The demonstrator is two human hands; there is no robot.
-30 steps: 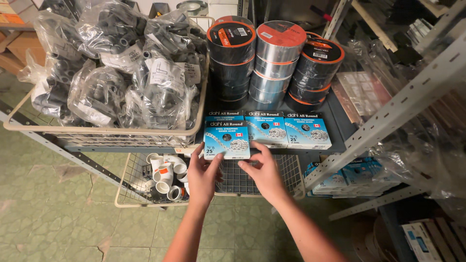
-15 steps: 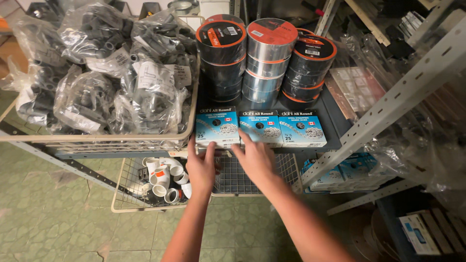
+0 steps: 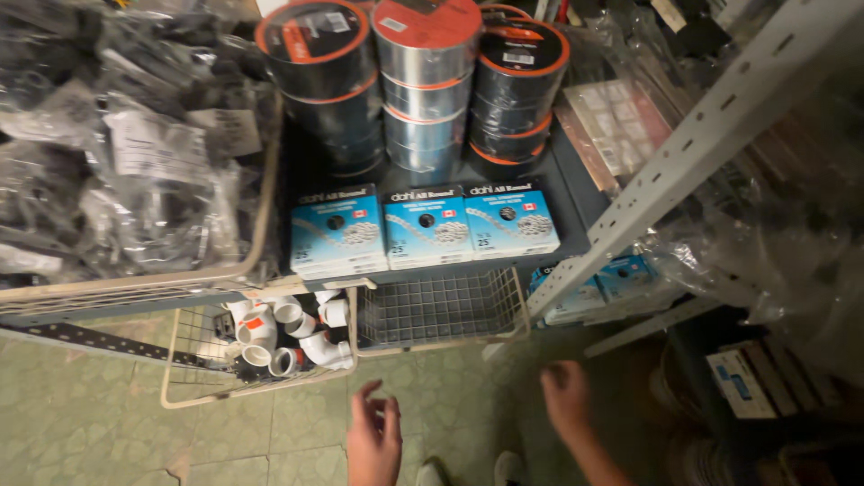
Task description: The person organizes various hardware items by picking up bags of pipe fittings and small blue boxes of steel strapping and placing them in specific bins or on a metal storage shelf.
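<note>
Three blue flat boxes (image 3: 424, 226) lie side by side at the front edge of a dark shelf (image 3: 576, 202). My left hand (image 3: 374, 438) hangs low in front of them, fingers apart, holding nothing. My right hand (image 3: 565, 397) is further right, loosely curled and empty. Both hands are well below the boxes, over the tiled floor. Behind the boxes stand stacks of tape rolls (image 3: 417, 81), black with orange rims and silver.
A wire basket (image 3: 256, 274) at left holds several bagged black parts. Below it a wire bin (image 3: 193, 369) holds white pipe fittings (image 3: 288, 333), beside an empty wire bin (image 3: 441, 310). A slanted grey metal upright (image 3: 684, 148) crosses right. More boxes (image 3: 747, 378) sit low right.
Both hands have let go of the blue boxes and pulled back down toward me. The view has moved closer to the shelf.
</note>
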